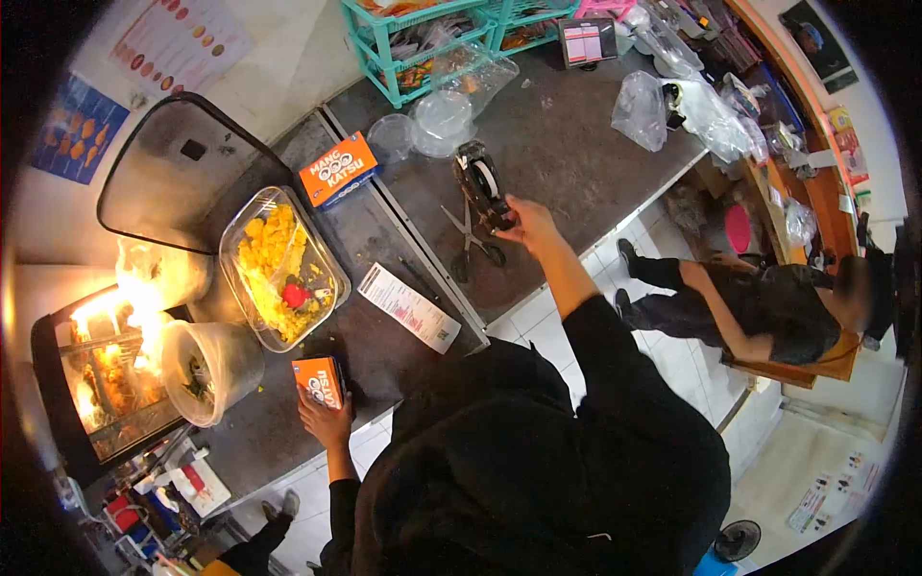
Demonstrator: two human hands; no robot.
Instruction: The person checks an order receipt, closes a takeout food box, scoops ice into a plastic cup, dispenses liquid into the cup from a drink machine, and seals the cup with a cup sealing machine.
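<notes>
My left hand (327, 420) is closed round a small orange and blue box (318, 382) at the counter's front edge. Farther right, my right hand (526, 225) grips the near end of a black tape dispenser (480, 184) on the dark counter. Black-handled scissors (468, 240) lie just beside the dispenser. Between my hands rests a printed paper slip (410, 307). Another orange box (338, 171) marked "MANG KATSU" stands farther back. Left of the slip is a clear tray (285, 269) of yellow food with a red item in it.
A clear tub (211, 372) stands beside a brightly lit display case (106, 374). Teal baskets (423, 48), clear lids (442, 123) and plastic bags (642, 110) sit at the back. A person in black (749, 307) is at the right; another person's legs (259, 547) show at lower left.
</notes>
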